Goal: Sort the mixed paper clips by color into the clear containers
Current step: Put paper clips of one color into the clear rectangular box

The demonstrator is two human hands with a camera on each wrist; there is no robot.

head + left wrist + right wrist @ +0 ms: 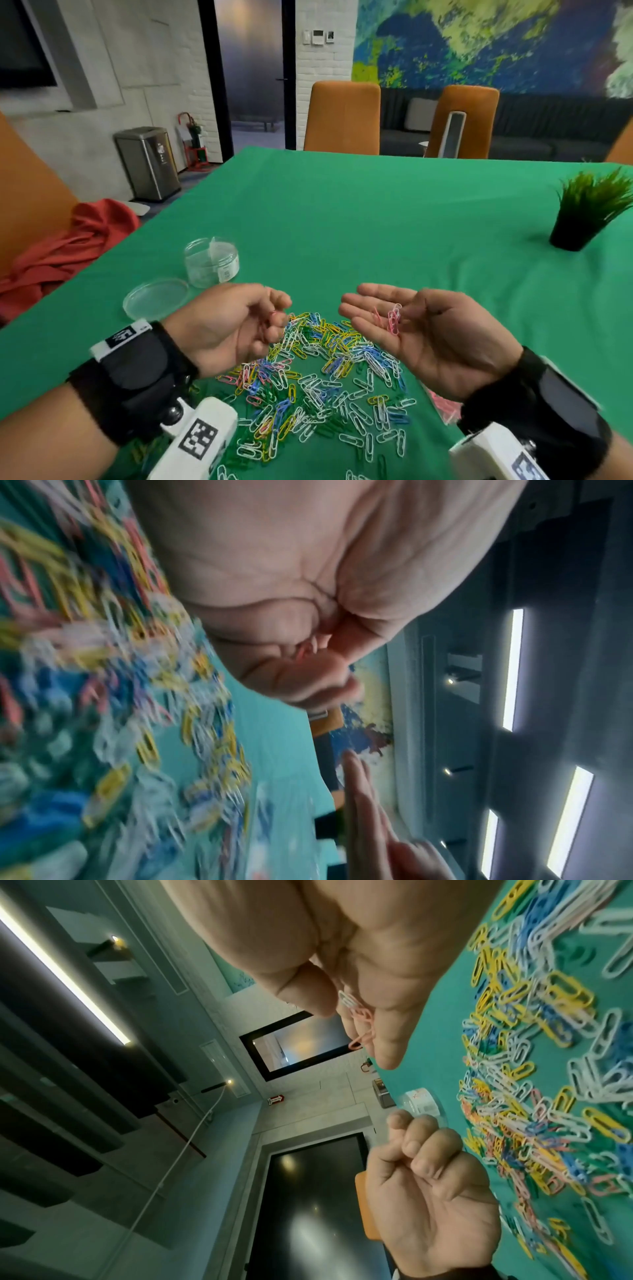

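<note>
left hand (236, 322) pinches my red clip (273, 313) | right hand (421, 334) flat, cradling pink clips (393, 318) | tilt spills them into pile (318, 373)

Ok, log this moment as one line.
left hand: pinches red clip | right hand: palm up, pink clips on it | jar: open

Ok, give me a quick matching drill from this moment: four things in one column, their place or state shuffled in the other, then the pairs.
Things:
1. pink paper clips
2. clear jar
3. jar lid
4. potted plant

Places or states:
A. lying flat on the green cloth, nearer than the jar
B. resting on the open palm of the right hand
C. standing far right on the table
D. standing open, beyond the left hand

Pairs: 1-B, 2-D, 3-A, 4-C
</note>
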